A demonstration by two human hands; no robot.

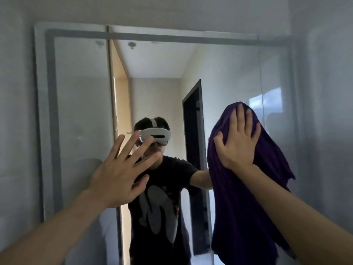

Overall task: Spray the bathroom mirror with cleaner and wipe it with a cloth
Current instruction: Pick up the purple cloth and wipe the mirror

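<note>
A: Where does the view sit?
B: One wide-angle head camera, close to the mirror [80, 111], facing it roughly head-on.
A: Framing?
B: The left hand [118, 175] and right hand [238, 142] reach in from the lower corners; the headset [155, 135] appears reflected.

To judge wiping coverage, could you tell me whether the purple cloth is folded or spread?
Spread: the cloth hangs loose under the right hand, down the mirror.

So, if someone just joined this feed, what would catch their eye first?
The purple cloth on the right, pressed flat against the mirror by the open right hand and hanging down in folds. Next the left hand, fingers spread, held up toward the glass at centre-left. Between them the mirror shows the person's reflection wearing a white headset.
</note>
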